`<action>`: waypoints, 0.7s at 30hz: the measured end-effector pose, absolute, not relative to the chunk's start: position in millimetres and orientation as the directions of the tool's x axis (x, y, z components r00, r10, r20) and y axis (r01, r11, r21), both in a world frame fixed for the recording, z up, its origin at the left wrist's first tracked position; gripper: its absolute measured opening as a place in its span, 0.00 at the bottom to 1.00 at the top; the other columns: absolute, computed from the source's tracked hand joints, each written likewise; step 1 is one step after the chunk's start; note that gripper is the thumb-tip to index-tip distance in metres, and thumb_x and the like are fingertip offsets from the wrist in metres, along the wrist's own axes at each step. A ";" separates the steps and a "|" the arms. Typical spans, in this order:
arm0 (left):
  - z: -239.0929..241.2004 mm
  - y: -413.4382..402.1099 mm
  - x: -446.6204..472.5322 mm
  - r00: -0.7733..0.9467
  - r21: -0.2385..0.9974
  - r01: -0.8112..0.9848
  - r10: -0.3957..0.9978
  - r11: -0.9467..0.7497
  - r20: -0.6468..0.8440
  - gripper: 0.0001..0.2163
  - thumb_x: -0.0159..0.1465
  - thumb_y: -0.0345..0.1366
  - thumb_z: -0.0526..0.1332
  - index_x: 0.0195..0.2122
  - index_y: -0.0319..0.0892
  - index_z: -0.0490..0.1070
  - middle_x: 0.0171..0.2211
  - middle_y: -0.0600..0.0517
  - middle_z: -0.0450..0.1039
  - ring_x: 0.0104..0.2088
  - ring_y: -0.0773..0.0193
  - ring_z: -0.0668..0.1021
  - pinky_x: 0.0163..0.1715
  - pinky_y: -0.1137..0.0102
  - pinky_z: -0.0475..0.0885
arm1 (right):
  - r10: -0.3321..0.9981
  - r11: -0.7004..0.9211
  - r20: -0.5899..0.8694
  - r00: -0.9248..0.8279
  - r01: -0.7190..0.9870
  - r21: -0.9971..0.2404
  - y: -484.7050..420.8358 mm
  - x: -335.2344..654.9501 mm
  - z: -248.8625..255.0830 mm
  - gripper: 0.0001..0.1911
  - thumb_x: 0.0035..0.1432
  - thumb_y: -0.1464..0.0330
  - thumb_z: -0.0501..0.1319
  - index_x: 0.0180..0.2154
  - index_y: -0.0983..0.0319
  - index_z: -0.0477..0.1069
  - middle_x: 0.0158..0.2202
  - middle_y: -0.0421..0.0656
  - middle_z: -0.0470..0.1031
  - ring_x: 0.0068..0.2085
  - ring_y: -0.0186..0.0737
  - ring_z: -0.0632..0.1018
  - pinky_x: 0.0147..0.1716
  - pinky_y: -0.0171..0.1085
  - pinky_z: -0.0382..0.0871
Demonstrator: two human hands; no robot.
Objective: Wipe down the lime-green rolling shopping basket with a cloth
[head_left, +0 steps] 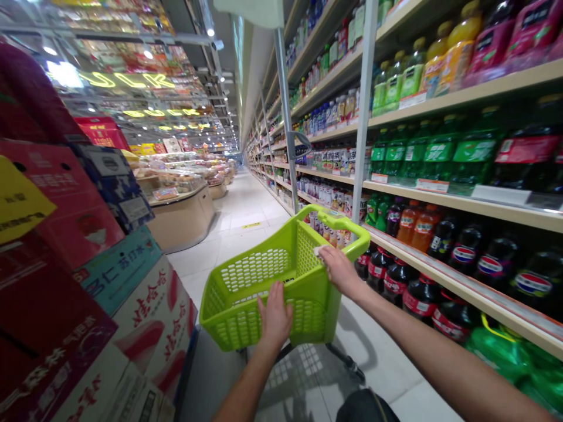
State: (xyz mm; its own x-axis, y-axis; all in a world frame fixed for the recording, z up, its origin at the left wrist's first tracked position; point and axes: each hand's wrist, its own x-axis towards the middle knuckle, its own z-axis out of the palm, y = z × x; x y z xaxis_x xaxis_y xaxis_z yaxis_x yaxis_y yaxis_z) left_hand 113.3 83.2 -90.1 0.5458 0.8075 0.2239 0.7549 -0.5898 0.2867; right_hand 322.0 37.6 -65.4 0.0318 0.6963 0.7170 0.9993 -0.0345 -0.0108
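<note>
A lime-green plastic shopping cart [308,287] with perforated sides stands turned sideways in front of me. Its basket looks empty. My left hand [277,313] lies on the near side wall, fingers stretched towards the rim and thumb apart. At the rim below the handle [352,231], my right hand [338,268] is closed with the fingers bent. A small white piece of tissue or cloth [317,251] sticks out at those fingertips. Part of the cart's wheel frame [347,362] shows underneath.
Shelves of bottled drinks [440,152] run along the right, with large cola bottles [413,281] at the bottom. Stacked drink cartons [149,316] rise close on the left. A tiled aisle [237,202] leads ahead past rounded display counters [182,214].
</note>
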 end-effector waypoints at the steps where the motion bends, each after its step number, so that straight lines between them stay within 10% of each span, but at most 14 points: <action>1: -85.9 81.8 119.2 0.541 0.336 0.727 0.801 -0.598 0.256 0.25 0.58 0.29 0.48 0.58 0.40 0.52 0.61 0.47 0.51 0.61 0.59 0.53 0.59 0.52 0.44 | 0.717 -0.002 0.697 0.020 1.000 -0.027 38.7 311.9 -70.1 0.26 0.48 0.80 0.49 0.51 0.68 0.62 0.49 0.53 0.68 0.51 0.46 0.67 0.50 0.46 0.63; 8: -65.7 79.0 166.8 0.634 0.593 0.483 0.725 -0.644 0.270 0.22 0.62 0.38 0.47 0.58 0.47 0.51 0.60 0.49 0.55 0.59 0.61 0.57 0.58 0.51 0.46 | 0.879 0.033 0.477 0.026 0.993 -0.114 27.0 282.2 -66.8 0.39 0.44 0.72 0.54 0.59 0.74 0.47 0.60 0.59 0.51 0.61 0.50 0.53 0.56 0.53 0.47; 21: -104.5 101.6 120.8 0.457 0.485 0.601 0.771 -0.636 0.444 0.16 0.55 0.26 0.52 0.43 0.46 0.68 0.46 0.50 0.72 0.48 0.58 0.71 0.56 0.46 0.40 | 0.867 -0.036 0.496 0.045 0.999 -0.028 0.1 308.2 -50.5 0.30 0.47 0.68 0.53 0.54 0.67 0.59 0.50 0.51 0.68 0.52 0.47 0.65 0.56 0.50 0.42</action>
